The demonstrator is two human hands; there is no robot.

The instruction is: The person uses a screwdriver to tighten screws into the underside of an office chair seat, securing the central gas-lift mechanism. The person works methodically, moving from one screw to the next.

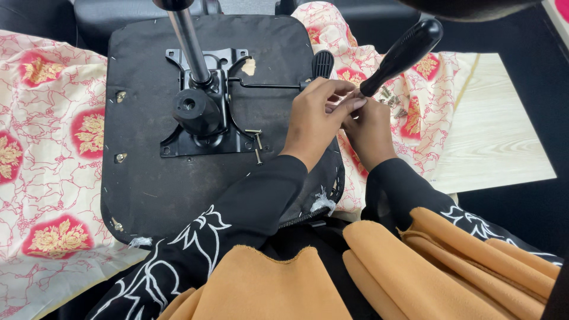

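Note:
An upturned black office-chair seat (148, 184) lies on a patterned cloth, its black metal mechanism plate (201, 118) and chrome gas column (188, 38) pointing up. My right hand (370, 130) grips a tool with a thick black handle (406, 50) at the seat's right edge. My left hand (317, 118) closes its fingers over the tool's lower end, touching my right hand. Two loose bolts (256, 142) rest on the seat beside the plate. What the fingertips pinch is hidden.
A small heap of silver screws (391, 99) lies on the cream and red cloth (53, 148) right of the seat. A pale wooden board (498, 130) sits at the right. A black lever paddle (323, 62) sticks out from the mechanism. Orange fabric (415, 266) covers my lap.

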